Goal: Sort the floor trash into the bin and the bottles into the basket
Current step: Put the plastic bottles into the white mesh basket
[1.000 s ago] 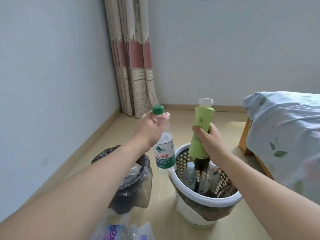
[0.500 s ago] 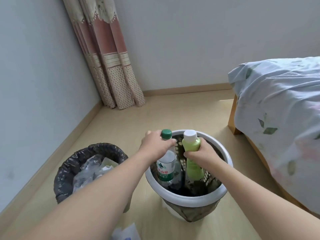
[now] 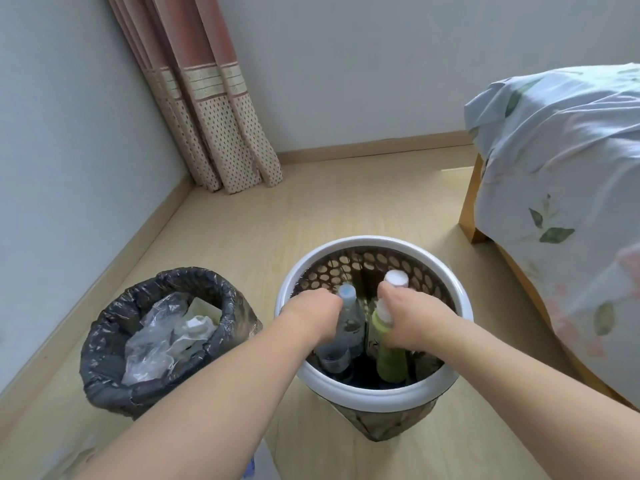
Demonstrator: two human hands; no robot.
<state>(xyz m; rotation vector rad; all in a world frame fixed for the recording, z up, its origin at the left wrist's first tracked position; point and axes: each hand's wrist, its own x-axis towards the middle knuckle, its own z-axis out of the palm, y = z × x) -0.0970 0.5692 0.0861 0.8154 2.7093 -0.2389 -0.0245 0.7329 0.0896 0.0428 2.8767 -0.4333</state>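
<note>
A white-rimmed brown mesh basket point(image 3: 374, 394) stands on the floor in front of me. Both hands reach into it. My left hand point(image 3: 311, 317) is curled over a clear water bottle point(image 3: 334, 358); the hand hides the bottle's cap. My right hand point(image 3: 414, 322) grips a green bottle point(image 3: 391, 362) whose white cap point(image 3: 396, 278) sticks up above my thumb. Another clear bottle with a pale blue cap point(image 3: 347, 293) stands between my hands. Left of the basket sits a bin lined with a black bag point(image 3: 104, 344), holding crumpled plastic wrap point(image 3: 149, 341) and white paper.
A bed with a pale blue floral sheet point(image 3: 561, 188) and a wooden frame point(image 3: 469, 209) fills the right side. A patterned curtain point(image 3: 221, 133) hangs in the far left corner. A bit of blue-printed plastic point(image 3: 251, 465) lies at the bottom edge. Walls close off the left and back.
Both hands have gone down from above the basket into it, taking the water bottle and the green bottle with them. My view has tilted downward.
</note>
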